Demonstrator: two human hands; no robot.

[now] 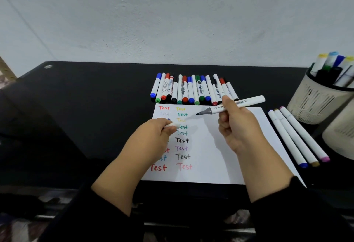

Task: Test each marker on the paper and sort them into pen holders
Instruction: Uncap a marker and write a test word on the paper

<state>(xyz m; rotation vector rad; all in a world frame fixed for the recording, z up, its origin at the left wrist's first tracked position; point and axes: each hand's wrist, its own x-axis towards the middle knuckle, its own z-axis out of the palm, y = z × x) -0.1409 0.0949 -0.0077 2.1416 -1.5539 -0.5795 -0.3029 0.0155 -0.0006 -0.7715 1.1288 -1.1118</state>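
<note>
My right hand [236, 126] grips an uncapped white marker [247, 102] with a dark grey tip pointing left, held above the white paper [229, 161]. In my left hand [153, 136] I pinch its white cap [173, 125] over the paper's left side. Two columns of the coloured word "Test" run down the sheet. A row of several capped markers [191, 90] lies on the black desk just beyond the paper. To the right of the sheet lie three white markers [295, 136] with blue, gold and pink caps. At the far right stands a beige pen holder [316, 100] containing several markers.
A second beige holder [341, 136] shows partly at the right edge, in front of the first. The black desk [86, 107] stretches left of the paper up to a pale wall. Its front edge runs just below the sheet.
</note>
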